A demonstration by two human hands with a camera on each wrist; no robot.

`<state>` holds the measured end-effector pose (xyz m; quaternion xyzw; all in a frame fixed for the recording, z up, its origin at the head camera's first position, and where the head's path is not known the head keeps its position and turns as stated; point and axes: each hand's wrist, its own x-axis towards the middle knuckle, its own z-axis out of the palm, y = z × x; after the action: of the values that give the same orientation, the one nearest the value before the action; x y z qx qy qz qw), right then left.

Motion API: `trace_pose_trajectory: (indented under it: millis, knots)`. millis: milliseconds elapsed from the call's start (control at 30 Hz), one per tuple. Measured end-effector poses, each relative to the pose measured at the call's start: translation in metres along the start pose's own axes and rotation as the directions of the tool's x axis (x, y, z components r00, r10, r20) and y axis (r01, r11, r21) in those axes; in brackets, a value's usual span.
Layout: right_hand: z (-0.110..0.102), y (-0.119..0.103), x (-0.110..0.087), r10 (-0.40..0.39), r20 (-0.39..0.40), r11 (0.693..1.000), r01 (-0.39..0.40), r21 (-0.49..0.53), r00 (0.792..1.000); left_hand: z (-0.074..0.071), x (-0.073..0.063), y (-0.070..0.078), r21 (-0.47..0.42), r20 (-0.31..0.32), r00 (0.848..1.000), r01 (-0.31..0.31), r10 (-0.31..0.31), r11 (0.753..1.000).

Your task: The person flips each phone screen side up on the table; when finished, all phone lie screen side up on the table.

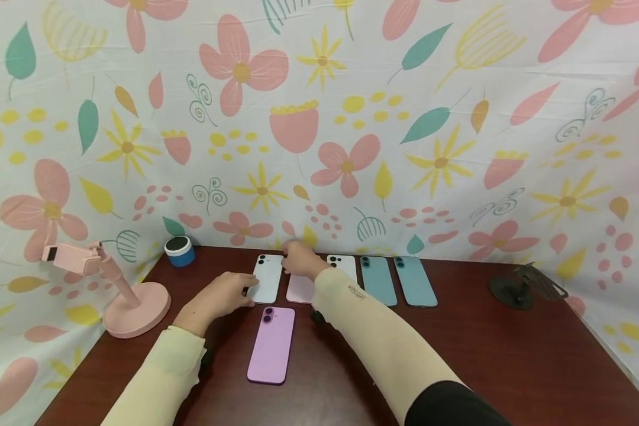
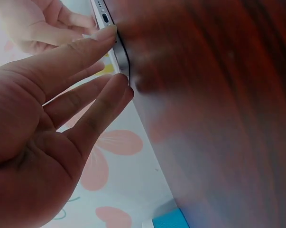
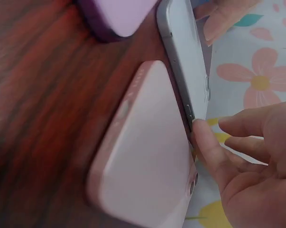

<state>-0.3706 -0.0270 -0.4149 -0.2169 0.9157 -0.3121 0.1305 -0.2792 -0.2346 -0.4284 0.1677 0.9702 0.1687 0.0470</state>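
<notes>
A white phone [image 1: 267, 279] lies back up on the dark wood table, with a hand at each side. My left hand [image 1: 220, 299] touches its lower left corner; in the left wrist view the thumb [image 2: 102, 40] rests at the edge with the charging port. My right hand [image 1: 302, 259] is at its upper right; in the right wrist view the thumb tip [image 3: 201, 128] meets the phone's side edge. Beside it lies a pale pink phone [image 1: 299, 289], partly hidden under my right hand. A lilac phone [image 1: 271, 346] lies nearer to me.
Another white phone [image 1: 343, 266] and two teal phones, one [image 1: 379, 281] beside the other [image 1: 415, 281], continue the row. A pink phone stand [image 1: 137, 310] and a blue-and-white jar [image 1: 180, 253] stand left. A dark green stand [image 1: 516, 293] is far right. A flowered cloth hangs behind.
</notes>
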Motion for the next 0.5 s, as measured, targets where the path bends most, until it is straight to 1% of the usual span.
trace_pose_trajectory:
  millis: [133, 233, 300, 400, 500]
  knots:
    - [0.002, -0.004, 0.009, 0.011, -0.019, 0.995, -0.012, -0.102, 1.0, 0.0, 0.002, -0.003, -0.029, -0.004, 1.0, 0.011, -0.011, 1.0]
    - [0.003, -0.004, 0.015, 0.019, -0.032, 0.99, -0.023, -0.142, 0.999, -0.001, 0.004, -0.006, -0.049, -0.007, 1.0, 0.011, -0.012, 0.999]
    - [0.004, -0.004, 0.018, 0.019, -0.04, 0.986, -0.025, -0.166, 0.999, -0.002, 0.005, -0.008, -0.056, -0.01, 1.0, 0.011, -0.012, 0.998]
    - [0.004, -0.003, 0.021, 0.02, -0.044, 0.984, -0.028, -0.175, 0.999, -0.003, 0.007, -0.008, -0.055, -0.004, 1.0, 0.014, -0.014, 0.998]
    - [0.004, -0.003, 0.026, 0.02, -0.025, 0.983, -0.024, -0.18, 0.999, -0.003, 0.008, -0.008, -0.044, -0.001, 1.0, 0.022, -0.022, 0.999]
